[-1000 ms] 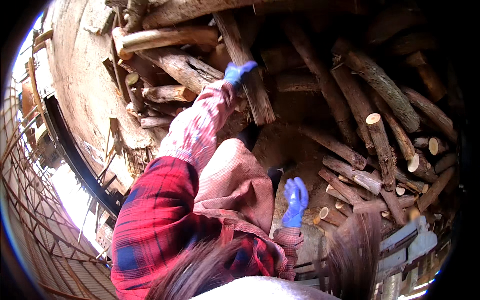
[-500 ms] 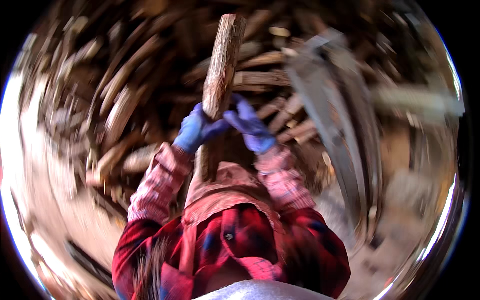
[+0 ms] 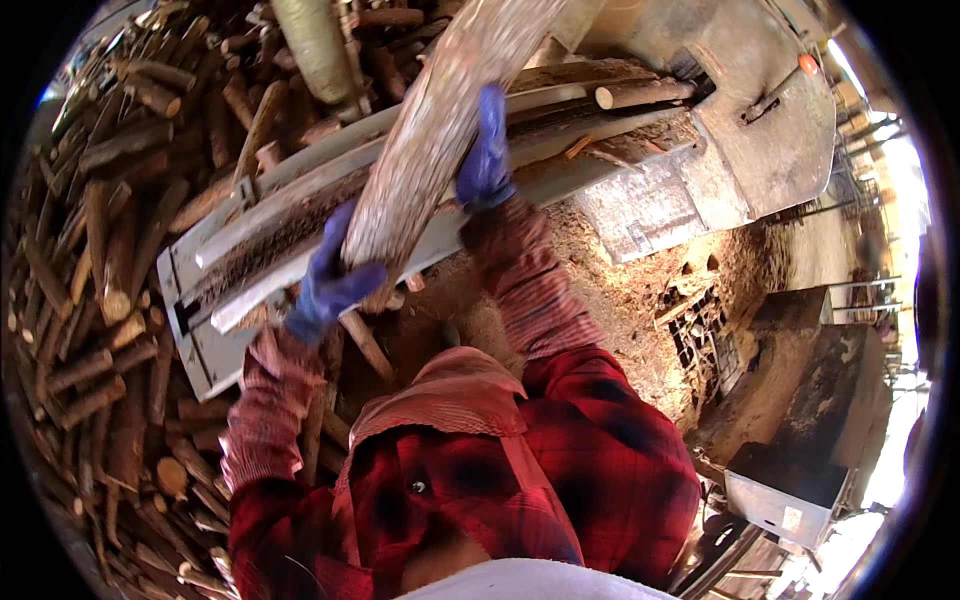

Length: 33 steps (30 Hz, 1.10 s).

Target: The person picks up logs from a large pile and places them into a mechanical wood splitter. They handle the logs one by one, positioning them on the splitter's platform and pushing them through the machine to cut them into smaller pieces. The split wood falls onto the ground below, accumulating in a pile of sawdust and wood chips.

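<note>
A thick, bark-covered log (image 3: 440, 130) is held slantwise between my hands, above a long metal trough (image 3: 215, 365). My left hand (image 3: 335, 285), in a purple-blue glove, grips its near end with the thumb across the lower edge. On the log's right side, farther up, my right hand (image 3: 486, 165) presses against the bark in a matching glove. The log's far end runs out of the top of the view. A smaller log (image 3: 645, 94) lies at the trough's right end, by a dark opening in a worn metal machine (image 3: 760, 100).
Cut logs (image 3: 125, 270) are heaped along the left side. A pale, upright post (image 3: 318, 50) stands behind the trough. Wood chips (image 3: 650, 290) cover the floor to the right, around a metal grate (image 3: 700, 340). A dark metal box (image 3: 800, 440) stands at the lower right.
My view has turned right, from the woodpile to the trough and machine. The log has come over the trough, and my right hand, apart from it before, now rests against its side.
</note>
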Each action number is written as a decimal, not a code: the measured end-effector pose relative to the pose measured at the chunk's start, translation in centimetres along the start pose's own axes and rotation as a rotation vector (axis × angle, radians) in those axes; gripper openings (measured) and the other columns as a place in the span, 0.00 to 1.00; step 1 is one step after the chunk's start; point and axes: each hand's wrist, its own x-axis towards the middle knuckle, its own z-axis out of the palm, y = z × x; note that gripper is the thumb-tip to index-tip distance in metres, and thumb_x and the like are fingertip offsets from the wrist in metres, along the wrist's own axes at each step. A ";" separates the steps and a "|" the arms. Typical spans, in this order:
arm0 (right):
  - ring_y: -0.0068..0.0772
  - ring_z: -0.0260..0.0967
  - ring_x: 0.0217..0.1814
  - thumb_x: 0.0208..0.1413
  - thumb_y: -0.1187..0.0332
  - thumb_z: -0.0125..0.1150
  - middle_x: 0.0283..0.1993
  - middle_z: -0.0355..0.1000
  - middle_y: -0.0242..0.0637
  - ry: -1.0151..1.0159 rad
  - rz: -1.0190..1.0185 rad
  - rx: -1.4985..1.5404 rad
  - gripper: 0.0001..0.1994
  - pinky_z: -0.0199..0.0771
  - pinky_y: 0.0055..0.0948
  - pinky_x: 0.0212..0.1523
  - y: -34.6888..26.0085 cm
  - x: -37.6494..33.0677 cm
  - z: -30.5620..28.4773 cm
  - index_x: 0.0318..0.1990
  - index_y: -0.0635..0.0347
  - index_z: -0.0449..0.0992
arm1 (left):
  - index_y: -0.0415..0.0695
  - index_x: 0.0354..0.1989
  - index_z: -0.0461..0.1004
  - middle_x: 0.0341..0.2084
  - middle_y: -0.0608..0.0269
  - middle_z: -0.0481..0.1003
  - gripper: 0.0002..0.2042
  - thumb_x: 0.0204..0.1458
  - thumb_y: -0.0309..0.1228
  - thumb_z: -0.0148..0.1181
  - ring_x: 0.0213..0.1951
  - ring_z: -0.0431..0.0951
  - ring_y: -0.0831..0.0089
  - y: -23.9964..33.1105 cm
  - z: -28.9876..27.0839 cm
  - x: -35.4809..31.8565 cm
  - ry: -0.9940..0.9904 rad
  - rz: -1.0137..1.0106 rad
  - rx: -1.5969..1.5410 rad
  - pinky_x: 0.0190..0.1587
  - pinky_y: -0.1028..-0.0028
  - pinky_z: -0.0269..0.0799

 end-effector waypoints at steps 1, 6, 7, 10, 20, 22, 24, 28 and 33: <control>0.39 0.64 0.60 0.65 0.54 0.48 0.57 0.67 0.43 -0.104 -0.209 -0.292 0.26 0.66 0.38 0.60 -2.4 3.2 -2.1 0.62 0.63 0.62 | 0.34 0.68 0.51 0.63 0.56 0.62 0.40 0.47 0.24 0.65 0.63 0.61 0.66 0.4 0.5 4.9 -0.029 0.092 0.064 0.66 0.67 0.53; 0.34 0.59 0.64 0.62 0.71 0.56 0.63 0.61 0.43 0.165 -0.246 -0.393 0.29 0.64 0.30 0.61 -8.4 2.2 -8.7 0.68 0.63 0.53 | 0.43 0.67 0.56 0.54 0.45 0.69 0.40 0.44 0.33 0.69 0.53 0.72 0.56 -4.4 0.9 21.6 -0.136 0.484 0.766 0.57 0.65 0.67; 0.40 0.62 0.65 0.62 0.68 0.57 0.62 0.64 0.46 0.339 -0.173 -0.430 0.26 0.65 0.36 0.64 -8.1 0.2 -11.0 0.65 0.63 0.59 | 0.46 0.68 0.55 0.54 0.46 0.69 0.40 0.44 0.36 0.68 0.54 0.72 0.57 -6.9 1.4 23.8 -0.228 0.349 0.952 0.57 0.64 0.67; 0.37 0.66 0.60 0.61 0.65 0.58 0.59 0.68 0.44 0.407 -0.001 -0.505 0.25 0.67 0.36 0.62 -5.5 -4.9 -16.7 0.63 0.64 0.62 | 0.55 0.68 0.56 0.54 0.47 0.70 0.39 0.45 0.43 0.66 0.54 0.71 0.54 -10.2 3.1 26.5 -0.446 -0.037 1.327 0.56 0.61 0.68; 0.38 0.69 0.53 0.65 0.48 0.47 0.53 0.70 0.48 -0.602 -0.107 -0.750 0.31 0.69 0.36 0.55 -1.0 -4.0 -3.6 0.58 0.72 0.67 | 0.45 0.59 0.66 0.50 0.51 0.73 0.33 0.43 0.43 0.65 0.52 0.73 0.52 -9.1 4.8 14.8 0.446 0.465 0.791 0.55 0.59 0.69; 0.39 0.71 0.50 0.66 0.46 0.44 0.53 0.70 0.51 -0.782 0.137 -0.655 0.32 0.73 0.36 0.51 -1.0 -10.5 -0.7 0.59 0.71 0.65 | 0.43 0.56 0.68 0.45 0.51 0.75 0.28 0.45 0.40 0.64 0.46 0.75 0.50 -6.7 4.0 3.0 0.789 0.507 0.717 0.50 0.57 0.72; 0.40 0.72 0.47 0.67 0.48 0.42 0.50 0.72 0.50 -1.047 0.229 -0.620 0.30 0.74 0.37 0.49 0.2 -17.9 3.6 0.60 0.70 0.63 | 0.43 0.55 0.70 0.43 0.50 0.76 0.27 0.45 0.36 0.64 0.45 0.76 0.51 -3.2 3.3 -11.6 1.205 0.177 0.598 0.49 0.58 0.73; 0.37 0.74 0.48 0.64 0.52 0.51 0.51 0.73 0.49 -1.579 0.777 -0.180 0.26 0.77 0.32 0.48 4.4 -19.6 5.7 0.54 0.72 0.70 | 0.40 0.53 0.72 0.42 0.60 0.79 0.19 0.51 0.27 0.59 0.43 0.77 0.72 -8.9 5.8 -27.3 2.120 -0.120 0.384 0.50 0.71 0.73; 0.36 0.71 0.55 0.63 0.62 0.55 0.54 0.71 0.47 -1.785 1.253 -0.135 0.25 0.73 0.34 0.57 7.1 -22.7 8.2 0.62 0.70 0.63 | 0.38 0.48 0.76 0.34 0.58 0.80 0.22 0.48 0.41 0.60 0.32 0.79 0.67 -25.7 15.4 -42.9 2.661 -0.704 -0.055 0.43 0.68 0.75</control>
